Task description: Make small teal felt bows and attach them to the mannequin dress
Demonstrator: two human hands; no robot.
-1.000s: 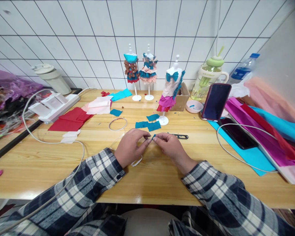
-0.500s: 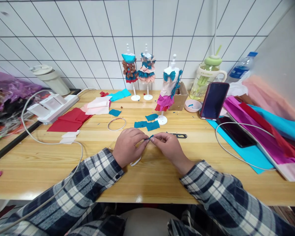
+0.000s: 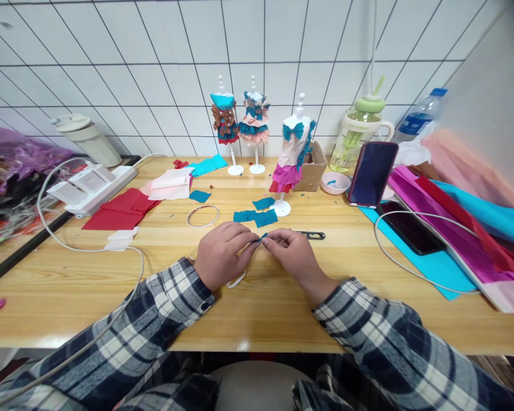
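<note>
A small piece of teal crepe paper point(image 3: 262, 236) is pinched between my two hands over the middle of the table. My left hand point(image 3: 225, 254) grips its left end between thumb and fingers, and my right hand point(image 3: 296, 257) has the other end in a pinch. Most of the piece is hidden by the fingertips. Just beyond the hands lie several flat teal paper pieces point(image 3: 266, 218). Thread snips point(image 3: 314, 235) rest partly behind my right hand. Under my left hand a white loop point(image 3: 237, 281) shows in part.
Three small dress forms stand at the back, the nearest point(image 3: 293, 142) in pink and magenta. A thin ring point(image 3: 203, 216) lies left of centre. Red paper point(image 3: 120, 209) and a power strip point(image 3: 96, 188) are on the left. Right are a propped phone point(image 3: 372, 174), a bowl point(image 3: 335, 183) and coloured sheets.
Both hands stay almost in place, still pinching the teal piece. The whole view has shifted very slightly.
</note>
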